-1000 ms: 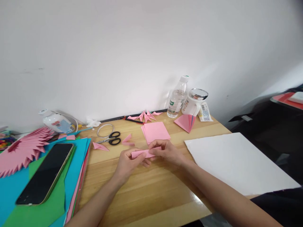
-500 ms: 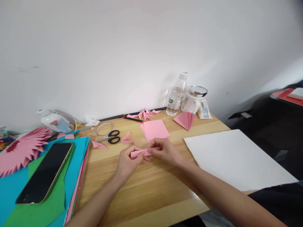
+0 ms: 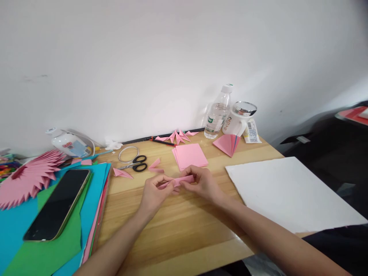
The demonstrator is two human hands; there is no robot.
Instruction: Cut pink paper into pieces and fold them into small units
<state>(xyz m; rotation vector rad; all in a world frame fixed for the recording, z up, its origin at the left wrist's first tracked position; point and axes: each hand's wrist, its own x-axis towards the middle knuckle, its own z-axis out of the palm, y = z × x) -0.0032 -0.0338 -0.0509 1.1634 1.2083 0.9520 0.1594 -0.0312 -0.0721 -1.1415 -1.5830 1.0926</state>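
Note:
A folded strip of pink paper (image 3: 184,179) is held between both hands above the wooden table. My left hand (image 3: 156,191) pinches its left end, with the thumb on top. The strip's right part lies between the thumb and fingers of my right hand (image 3: 205,184). Just beyond the hands is a stack of square pink paper sheets (image 3: 190,156). Small folded pink pieces lie to the left, one V-shaped (image 3: 156,165) and one pointed (image 3: 123,173). Black-handled scissors (image 3: 139,163) rest beside them, partly over a pale ring (image 3: 128,154).
A phone (image 3: 59,205) lies on green and blue paper at left, near a fanned pink paper piece (image 3: 31,176). Along the wall stand a water bottle (image 3: 217,115) and a white mug (image 3: 237,122). A white board (image 3: 290,193) covers the right side.
The strip has turned in the fingers, so more shows at the right hand and less at the left. Both hands keep hold of it. The camera view has shifted slightly.

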